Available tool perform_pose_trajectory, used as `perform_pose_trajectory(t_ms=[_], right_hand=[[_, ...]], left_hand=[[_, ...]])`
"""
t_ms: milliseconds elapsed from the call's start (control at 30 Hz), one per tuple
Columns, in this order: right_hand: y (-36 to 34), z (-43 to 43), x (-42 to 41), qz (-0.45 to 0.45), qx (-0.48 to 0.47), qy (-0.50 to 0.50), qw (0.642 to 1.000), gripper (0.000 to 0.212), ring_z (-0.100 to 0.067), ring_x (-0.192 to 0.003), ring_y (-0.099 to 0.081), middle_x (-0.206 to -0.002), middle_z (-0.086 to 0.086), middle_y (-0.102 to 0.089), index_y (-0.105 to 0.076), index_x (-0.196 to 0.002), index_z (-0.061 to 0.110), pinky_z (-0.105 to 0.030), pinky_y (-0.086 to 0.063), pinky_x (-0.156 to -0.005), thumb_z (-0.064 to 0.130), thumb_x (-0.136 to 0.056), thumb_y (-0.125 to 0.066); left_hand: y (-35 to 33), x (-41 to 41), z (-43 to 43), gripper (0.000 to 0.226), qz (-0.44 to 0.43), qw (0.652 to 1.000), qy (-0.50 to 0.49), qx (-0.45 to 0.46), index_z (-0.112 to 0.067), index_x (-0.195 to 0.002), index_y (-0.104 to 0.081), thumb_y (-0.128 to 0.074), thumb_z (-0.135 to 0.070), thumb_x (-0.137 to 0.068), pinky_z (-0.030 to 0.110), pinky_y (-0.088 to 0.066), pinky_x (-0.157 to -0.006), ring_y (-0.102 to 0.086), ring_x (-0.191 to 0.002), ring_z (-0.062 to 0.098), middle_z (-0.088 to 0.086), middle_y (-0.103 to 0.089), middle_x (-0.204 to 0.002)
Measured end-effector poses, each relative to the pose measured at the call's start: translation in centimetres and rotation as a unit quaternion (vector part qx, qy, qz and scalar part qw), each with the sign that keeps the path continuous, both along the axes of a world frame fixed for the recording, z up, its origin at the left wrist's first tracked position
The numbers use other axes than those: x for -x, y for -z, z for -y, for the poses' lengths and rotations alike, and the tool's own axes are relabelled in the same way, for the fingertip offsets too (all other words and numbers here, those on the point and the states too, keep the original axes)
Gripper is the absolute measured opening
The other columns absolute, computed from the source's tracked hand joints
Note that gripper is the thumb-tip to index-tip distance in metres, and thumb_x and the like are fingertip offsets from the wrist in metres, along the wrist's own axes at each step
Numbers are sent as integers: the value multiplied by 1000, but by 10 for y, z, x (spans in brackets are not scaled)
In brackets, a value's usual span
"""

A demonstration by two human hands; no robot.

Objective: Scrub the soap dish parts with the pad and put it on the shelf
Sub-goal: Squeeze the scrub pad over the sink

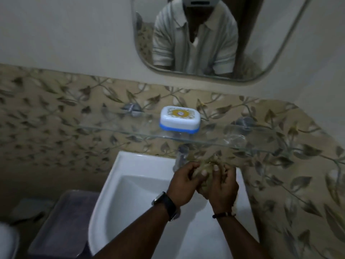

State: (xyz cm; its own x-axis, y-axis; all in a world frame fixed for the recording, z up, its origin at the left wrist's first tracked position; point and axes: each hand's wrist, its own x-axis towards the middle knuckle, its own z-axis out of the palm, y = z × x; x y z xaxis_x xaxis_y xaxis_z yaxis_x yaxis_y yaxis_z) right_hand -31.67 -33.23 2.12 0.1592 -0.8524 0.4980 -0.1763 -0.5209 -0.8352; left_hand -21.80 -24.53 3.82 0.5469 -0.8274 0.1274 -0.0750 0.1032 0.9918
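A white soap dish (180, 119) with a blue base and a yellow emblem on its lid stands closed on the glass shelf (112, 130), against the leaf-patterned tiles. Below it, over the white sink (115, 202), my left hand (183, 186) and my right hand (222, 187) are pressed together around a crumpled greenish-brown pad (200, 173). Both hands grip the pad from opposite sides, just under the tap (181, 157). Most of the pad is hidden by my fingers.
A mirror (205, 43) hangs above the shelf and reflects a person's striped shirt. A grey lidded bin (63, 225) stands left of the sink. The right end of the glass shelf (280, 150) reaches over the sink's right side.
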Motion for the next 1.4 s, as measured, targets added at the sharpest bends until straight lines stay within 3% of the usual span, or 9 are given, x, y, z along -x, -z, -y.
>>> perform_pose_trajectory(t_ms=[133,267,400,600,733,867,1067,1267,1400], right_hand=[[-14,-33,-39,-5,15,-65,998,16,17,-74,-57,-78,23,-58,-51,-94,35,-1,-40,-60,51,-93,-48],[-20,-73,-80,-12,38,-130,991,20,-2,-66,-51,-77,9,-60,-50,-91,29,-18,-34,-54,49,-93,-48],[-26,-118,-120,-4,49,-224,973,23,-1,-71,-50,-80,7,-60,-53,-95,23,-10,-34,-58,46,-95,-49],[-32,-180,-165,-43,58,-323,944,23,-4,-70,-55,-81,14,-60,-53,-100,31,-15,-41,-58,52,-93,-49],[-31,-230,-188,-68,34,-395,915,18,-1,-76,-62,-83,16,-65,-54,-98,37,-24,-49,-61,54,-92,-53],[-10,-289,-205,-122,11,-460,879,11,1,-82,-62,-88,17,-65,-56,-97,32,-27,-50,-64,41,-95,-60],[44,-351,-229,-254,-80,-538,800,22,-9,-100,-66,-109,9,-70,-63,-116,24,-35,-56,-86,26,-94,-67],[63,-370,-263,-300,-45,-523,797,22,-6,-93,-66,-100,15,-69,-65,-108,30,-26,-52,-80,13,-96,-60],[67,-356,-299,-352,28,-501,790,19,-15,-89,-64,-102,2,-71,-66,-112,20,-29,-48,-77,15,-94,-63]], left_hand=[[-9,-29,-53,32,26,997,-68,5,-21,-116,-70,-75,-31,-86,27,-59,-78,-72,-95,13,-3,-76,-105],[-16,-52,-105,18,19,986,-166,2,-20,-104,-72,-67,-28,-90,47,-60,-80,-71,-90,23,2,-76,-98],[-19,-73,-160,18,2,971,-238,8,-21,-103,-72,-65,-33,-91,57,-59,-76,-71,-87,33,2,-75,-96],[-18,-95,-234,22,-51,945,-323,20,-11,-110,-69,-63,-25,-94,49,-59,-86,-70,-99,36,16,-74,-106],[-7,-103,-290,15,-174,913,-364,57,-2,-109,-68,-59,-10,-100,44,-60,-84,-71,-97,33,24,-73,-111],[29,-112,-350,21,-276,875,-394,58,5,-112,-67,-56,-8,-102,57,-55,-94,-65,-109,48,29,-71,-114],[79,-125,-424,18,-420,806,-417,30,-4,-108,-75,-59,-8,-99,39,-59,-71,-74,-95,37,20,-77,-108],[101,-159,-445,18,-425,816,-391,-9,-12,-101,-77,-58,-10,-100,36,-59,-71,-74,-89,27,15,-78,-104],[110,-182,-434,16,-392,833,-389,-38,-7,-104,-74,-59,-6,-99,43,-58,-89,-71,-97,30,13,-77,-101]])
